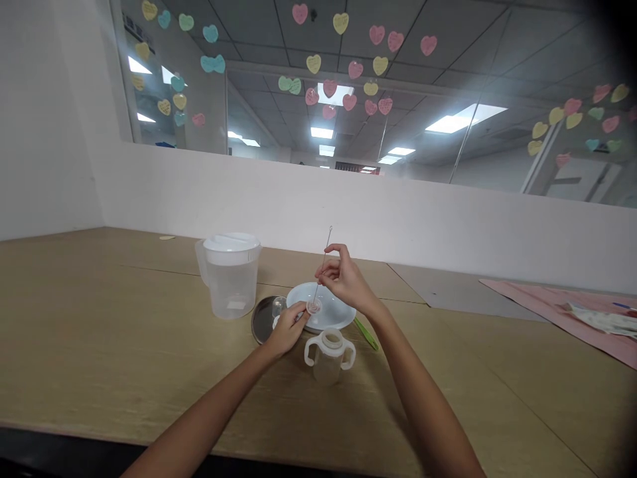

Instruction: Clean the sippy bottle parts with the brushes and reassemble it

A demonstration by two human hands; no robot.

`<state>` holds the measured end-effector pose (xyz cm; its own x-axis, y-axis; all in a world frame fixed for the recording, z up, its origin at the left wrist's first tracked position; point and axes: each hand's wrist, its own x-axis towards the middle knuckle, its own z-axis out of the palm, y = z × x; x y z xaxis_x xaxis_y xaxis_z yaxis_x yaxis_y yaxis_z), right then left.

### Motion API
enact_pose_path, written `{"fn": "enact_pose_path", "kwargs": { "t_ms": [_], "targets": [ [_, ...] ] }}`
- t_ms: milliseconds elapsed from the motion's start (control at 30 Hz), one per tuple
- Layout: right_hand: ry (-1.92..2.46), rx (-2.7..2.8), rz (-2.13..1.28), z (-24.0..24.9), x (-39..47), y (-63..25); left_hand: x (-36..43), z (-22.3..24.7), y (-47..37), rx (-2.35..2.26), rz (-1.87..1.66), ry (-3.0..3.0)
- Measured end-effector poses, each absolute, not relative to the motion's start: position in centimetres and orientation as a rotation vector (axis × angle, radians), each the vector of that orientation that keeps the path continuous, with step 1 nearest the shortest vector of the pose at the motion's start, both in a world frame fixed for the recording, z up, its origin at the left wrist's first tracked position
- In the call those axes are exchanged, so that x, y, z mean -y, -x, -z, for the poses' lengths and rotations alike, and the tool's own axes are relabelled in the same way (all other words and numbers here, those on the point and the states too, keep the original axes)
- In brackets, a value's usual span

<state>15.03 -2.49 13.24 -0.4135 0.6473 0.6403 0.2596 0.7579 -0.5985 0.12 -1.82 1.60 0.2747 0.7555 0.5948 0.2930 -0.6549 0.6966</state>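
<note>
My right hand [346,275] pinches a thin wire straw brush [327,240] with a looped top end. The brush stands nearly upright, its lower end at a small translucent round bottle part [314,306]. My left hand [287,328] grips that part between thumb and fingers over a white bowl [341,313]. Whether the brush tip is inside the part, I cannot tell. In front of the bowl stands a translucent two-handled baby bottle [327,364] with its mouth uncovered. A clear dome-shaped cap [279,305] sits on a dark round tray [260,323] beside my left hand.
A lidded clear plastic pitcher [232,282] stands at the left. A green handle [367,334] sticks out from beside the bowl at right. A pink cloth [527,302] with a patterned item [602,320] lies far right. A white wall [209,189] closes off the table's back.
</note>
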Motion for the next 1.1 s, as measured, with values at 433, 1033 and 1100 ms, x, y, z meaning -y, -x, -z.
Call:
{"fn": "enact_pose_path", "kwargs": {
  "t_ms": [433, 1033, 1100],
  "targets": [
    [0.718, 2.084, -0.2, -12.3, 2.1, -14.2, 1.1, -1.1, 0.1, -0.944, -1.401, -1.917],
    [0.767, 2.307, -0.111, -13.4, 4.1, -14.8, 0.8, -0.9, 0.1, -0.952, -1.437, -1.886],
    [0.796, 2.32, -0.118, -13.6, 4.3, -14.9, 0.8, -0.9, 0.1, -0.955, -1.428, -1.889]
  ]
}}
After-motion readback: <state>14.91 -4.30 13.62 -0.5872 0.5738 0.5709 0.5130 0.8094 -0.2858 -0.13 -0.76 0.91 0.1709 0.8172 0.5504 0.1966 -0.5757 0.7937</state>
